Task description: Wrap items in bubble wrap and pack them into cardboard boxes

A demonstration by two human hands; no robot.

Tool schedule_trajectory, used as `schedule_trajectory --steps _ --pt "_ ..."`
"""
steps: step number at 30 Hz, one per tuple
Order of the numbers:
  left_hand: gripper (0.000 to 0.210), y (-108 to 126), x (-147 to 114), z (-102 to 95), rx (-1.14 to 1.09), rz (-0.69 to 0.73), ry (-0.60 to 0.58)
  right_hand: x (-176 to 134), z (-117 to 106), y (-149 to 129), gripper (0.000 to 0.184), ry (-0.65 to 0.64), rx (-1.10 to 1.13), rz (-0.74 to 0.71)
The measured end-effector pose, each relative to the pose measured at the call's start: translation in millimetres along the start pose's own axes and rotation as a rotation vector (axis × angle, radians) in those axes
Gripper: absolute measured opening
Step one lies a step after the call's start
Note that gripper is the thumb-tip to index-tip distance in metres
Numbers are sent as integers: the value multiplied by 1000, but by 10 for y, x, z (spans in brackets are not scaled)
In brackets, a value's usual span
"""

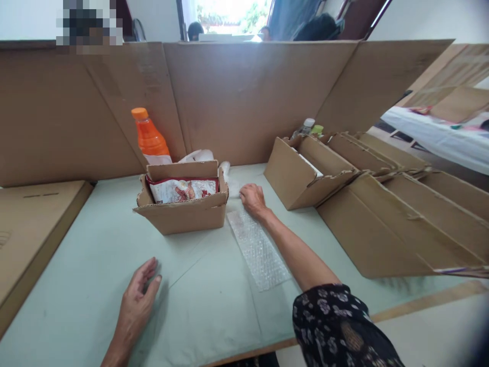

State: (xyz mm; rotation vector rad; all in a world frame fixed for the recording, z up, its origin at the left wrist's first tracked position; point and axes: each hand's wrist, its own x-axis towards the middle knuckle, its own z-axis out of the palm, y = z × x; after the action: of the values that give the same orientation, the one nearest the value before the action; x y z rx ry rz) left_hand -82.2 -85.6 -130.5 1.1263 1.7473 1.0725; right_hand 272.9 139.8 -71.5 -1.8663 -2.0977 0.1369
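Observation:
My left hand (139,300) is above the pale green cloth at the front left, thumb and fingers apart, holding nothing. Farther out, my right hand (252,200) is closed, its fingers curled down at the far end of a strip of bubble wrap (262,252). What its fingertips grip, if anything, is hidden. Pale, clear material (232,189) lies just left of those fingers. Left of my right hand stands an open cardboard box (191,216) with a red and white printed packet (183,190) inside it.
Behind the box are an orange bottle (151,135) and white wrapped items (198,156). Open cardboard boxes (355,229) stand at right, a clear-capped bottle (305,126) behind them. A flat carton (34,229) lies at left. Tall cardboard panels (252,97) close off the back; people are beyond.

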Motion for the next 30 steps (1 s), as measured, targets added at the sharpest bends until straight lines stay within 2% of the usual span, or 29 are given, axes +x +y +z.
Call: schedule_trajectory --steps 2,4,8,11,15,18,21,26,28,30 --pt "60 -3 -3 -35 -3 -5 -8 -36 -172 45 22 22 -62 4" --pt "60 24 0 -56 24 5 -9 -213 -411 118 24 41 -119 15" --pt "54 166 -67 17 156 64 41 -862 -794 237 22 85 -232 -20" --pt "49 284 -217 166 188 133 54 -1406 -800 241 19 149 -256 -120" --pt "39 356 -466 381 148 247 -53 -1890 -557 185 18 177 -170 -240" --pt "33 369 -622 540 184 319 -162 -1967 -409 155 24 252 -113 -254" --pt "31 437 -759 783 254 470 -257 -1864 -365 137 29 303 -77 -243" --pt "46 766 -902 1442 532 900 -621 -1672 -429 70 31 318 -44 -223" --pt "46 899 -876 1691 676 978 -700 -1653 -468 39 30 328 -40 -228" --pt "30 981 -804 1871 775 988 -723 -1660 -505 19 29 351 -39 -238"
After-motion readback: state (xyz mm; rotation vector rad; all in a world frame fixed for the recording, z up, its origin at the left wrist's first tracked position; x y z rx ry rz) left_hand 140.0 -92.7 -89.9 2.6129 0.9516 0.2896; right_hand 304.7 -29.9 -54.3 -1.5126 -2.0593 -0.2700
